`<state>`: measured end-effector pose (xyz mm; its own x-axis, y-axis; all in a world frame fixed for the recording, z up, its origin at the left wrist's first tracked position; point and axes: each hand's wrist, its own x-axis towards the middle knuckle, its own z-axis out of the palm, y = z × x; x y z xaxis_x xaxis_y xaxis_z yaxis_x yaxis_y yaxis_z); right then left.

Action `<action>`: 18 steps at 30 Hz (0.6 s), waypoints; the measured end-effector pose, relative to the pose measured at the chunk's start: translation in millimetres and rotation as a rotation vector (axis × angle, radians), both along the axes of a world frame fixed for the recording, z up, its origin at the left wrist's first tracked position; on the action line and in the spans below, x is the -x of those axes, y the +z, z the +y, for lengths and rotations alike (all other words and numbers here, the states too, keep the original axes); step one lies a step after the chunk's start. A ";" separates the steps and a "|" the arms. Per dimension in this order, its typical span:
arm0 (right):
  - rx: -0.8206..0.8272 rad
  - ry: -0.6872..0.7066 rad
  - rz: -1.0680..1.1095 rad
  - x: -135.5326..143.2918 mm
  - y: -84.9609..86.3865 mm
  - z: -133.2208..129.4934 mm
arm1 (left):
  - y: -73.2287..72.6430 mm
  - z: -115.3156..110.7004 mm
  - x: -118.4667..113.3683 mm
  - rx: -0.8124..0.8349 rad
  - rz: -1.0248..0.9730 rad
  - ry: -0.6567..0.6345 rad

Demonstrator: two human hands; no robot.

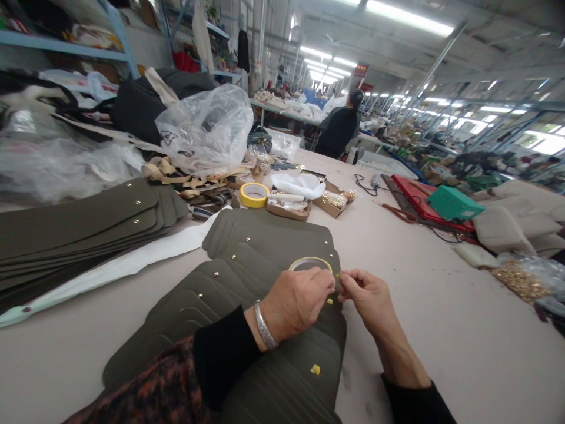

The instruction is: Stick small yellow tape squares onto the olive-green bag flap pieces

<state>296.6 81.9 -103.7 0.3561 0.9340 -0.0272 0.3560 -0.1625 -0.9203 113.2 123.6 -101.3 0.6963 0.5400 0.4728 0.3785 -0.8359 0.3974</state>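
Observation:
My left hand (pixel 296 301), with a silver bangle at the wrist, is closed by a narrow roll of yellow tape (pixel 310 259) and seems to grip its near edge. Just to the right, my right hand (pixel 367 297) pinches a tiny bit of yellow tape (pixel 338 275) between thumb and fingertips. Both hands are over a fanned stack of dark olive panels (pixel 265 282) fitted with small gold studs. Small torn pieces of yellow tape (pixel 315 369) lie on the panels, one close under the left fingers.
More olive panels (pixel 79 218) are stacked at left beside a pale strip (pixel 132 268). Behind stand a wider yellow tape roll (pixel 255 194), small cardboard boxes (pixel 289 207) and clear plastic bags (pixel 212 126). A green box (pixel 454 203) and gold hardware (pixel 516 280) are at right. A person (pixel 339 126) sits farther back.

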 end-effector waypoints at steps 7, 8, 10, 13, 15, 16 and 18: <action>0.211 0.135 0.018 -33.6 -21.0 5.3 | -9.3 8.3 -6.4 -0.034 0.357 0.115; 0.218 0.149 -0.020 -33.5 -22.7 5.1 | -10.0 9.2 -7.7 -0.036 0.373 0.107; 0.219 0.180 -0.131 -32.1 -24.3 5.0 | -11.0 10.3 -10.1 -0.042 0.379 0.085; 0.194 0.235 -0.357 -28.8 -23.8 6.0 | -12.5 11.2 -12.3 -0.050 0.371 0.073; 0.165 0.256 -0.495 -25.5 -22.7 7.5 | -13.3 11.8 -12.8 -0.058 0.370 0.074; 0.151 0.261 -0.550 -23.7 -22.3 8.4 | -13.6 12.1 -12.8 -0.062 0.371 0.077; 0.134 0.271 -0.637 -20.9 -21.2 10.1 | -13.5 12.4 -12.5 -0.066 0.375 0.075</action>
